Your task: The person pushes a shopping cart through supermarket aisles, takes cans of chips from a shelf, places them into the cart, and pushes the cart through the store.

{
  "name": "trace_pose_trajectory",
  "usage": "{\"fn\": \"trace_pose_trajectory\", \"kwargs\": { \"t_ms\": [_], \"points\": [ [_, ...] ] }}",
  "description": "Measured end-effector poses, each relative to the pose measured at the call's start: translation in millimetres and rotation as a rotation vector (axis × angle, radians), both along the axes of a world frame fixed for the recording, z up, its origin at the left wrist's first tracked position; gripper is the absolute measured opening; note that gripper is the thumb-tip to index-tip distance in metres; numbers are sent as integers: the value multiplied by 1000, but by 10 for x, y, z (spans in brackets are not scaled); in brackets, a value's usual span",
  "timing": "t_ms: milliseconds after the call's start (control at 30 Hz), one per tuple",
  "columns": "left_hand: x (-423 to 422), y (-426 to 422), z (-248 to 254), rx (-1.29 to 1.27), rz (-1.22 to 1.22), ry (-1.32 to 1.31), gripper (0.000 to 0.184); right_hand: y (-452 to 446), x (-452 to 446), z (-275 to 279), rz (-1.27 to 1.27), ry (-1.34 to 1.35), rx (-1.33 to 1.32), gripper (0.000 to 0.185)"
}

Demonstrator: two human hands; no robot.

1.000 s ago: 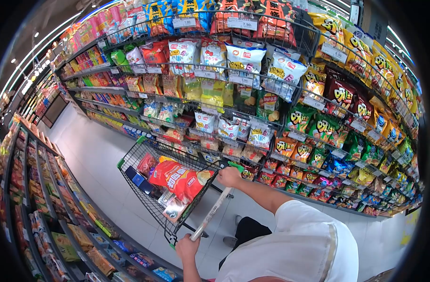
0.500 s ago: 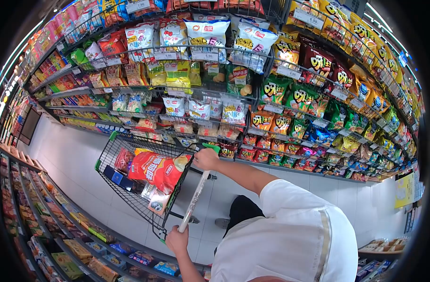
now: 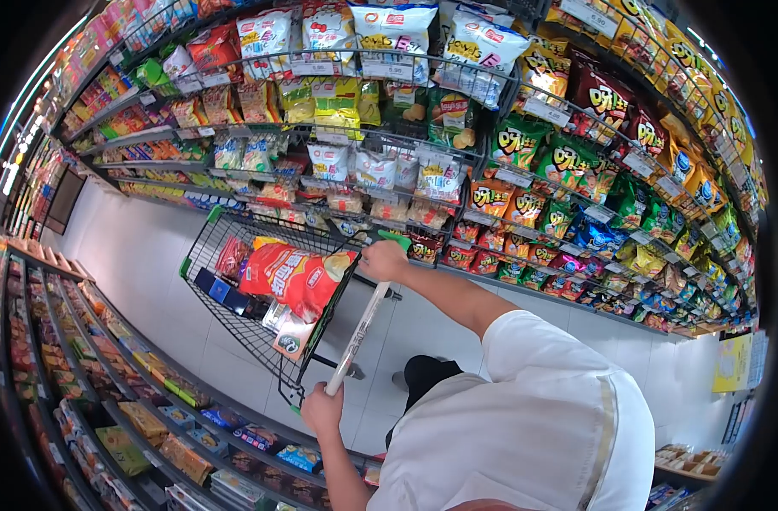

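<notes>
My right hand (image 3: pixel 384 261) is wrapped round the upper end of the shopping cart handle (image 3: pixel 355 341), beside its green end cap. Lower down, my left hand (image 3: pixel 323 409) is closed round the other end of the same bar. Ahead of the handle is the black wire shopping cart (image 3: pixel 261 353). In its basket lies a large red chip bag (image 3: pixel 295 281). Behind that is a smaller red package (image 3: pixel 231 255), with a dark blue box (image 3: pixel 223 291) beside it. A pale box with a round dark mark (image 3: pixel 293 338) lies nearest the handle.
A tall snack shelf (image 3: pixel 380 136) packed with chip bags runs along the right side of the aisle. On the left, another shelf (image 3: pixel 142 383) holds boxed and bagged goods. Pale floor tiles (image 3: pixel 142 264) stretch ahead between them. A yellow sign (image 3: pixel 733 362) stands at far right.
My view has shifted slightly, so the shelf bags sit higher and further right in it. Both hands stay on the handle, and the cart's contents keep their places.
</notes>
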State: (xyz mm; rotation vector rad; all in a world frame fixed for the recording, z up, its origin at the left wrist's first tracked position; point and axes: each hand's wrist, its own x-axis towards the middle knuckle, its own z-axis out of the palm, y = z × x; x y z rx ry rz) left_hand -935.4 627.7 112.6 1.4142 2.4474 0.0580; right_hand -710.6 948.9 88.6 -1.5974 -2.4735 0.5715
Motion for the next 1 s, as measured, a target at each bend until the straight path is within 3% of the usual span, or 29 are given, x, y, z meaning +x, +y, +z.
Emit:
{"fn": "trace_pose_trajectory", "kwargs": {
  "t_ms": [667, 1000],
  "points": [
    [98, 65, 0, -1, -16, -3, 45, 82, 114, -105, 3, 83, 74, 35],
    [52, 3, -5, -12, 24, -19, 47, -16, 70, 33, 2, -10, 3, 36]
  ]
}}
